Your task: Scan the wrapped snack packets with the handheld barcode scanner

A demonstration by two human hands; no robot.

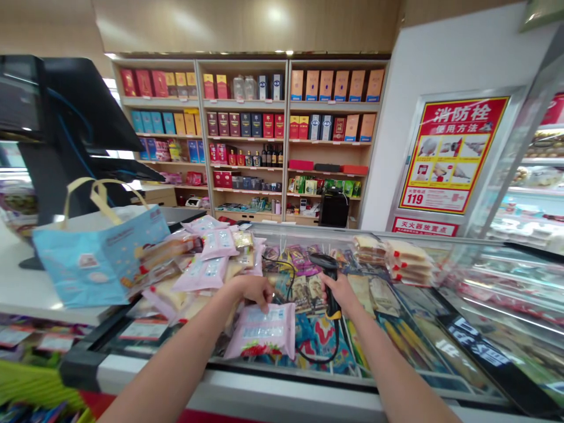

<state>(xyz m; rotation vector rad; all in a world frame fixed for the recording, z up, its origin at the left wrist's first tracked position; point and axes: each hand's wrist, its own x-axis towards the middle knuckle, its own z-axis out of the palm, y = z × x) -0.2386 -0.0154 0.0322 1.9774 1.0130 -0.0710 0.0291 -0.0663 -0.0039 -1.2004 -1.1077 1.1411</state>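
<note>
My left hand (pixel 255 290) pinches the top of a pink plastic food packet (pixel 268 333) with strawberries printed along its lower edge. The packet is over the near part of a glass-topped freezer. To the right, my right hand (pixel 338 292) is wrapped round the handle of a black barcode scanner (pixel 325 262), its head tilted to the left. From its base a black cable (pixel 337 341) loops toward the pink packet. Left of my left hand lies a heap of similar pink packets (pixel 218 242) mixed with bread in clear wrapping (pixel 170 258).
A blue shopping bag (pixel 103 252) with yellow handles stands on the left counter, before a black monitor (pixel 90 103). Stacks of wrapped sandwich bread (pixel 409 262) sit at the freezer's far right. Shelves with boxed bottles (pixel 268 125) line the back wall.
</note>
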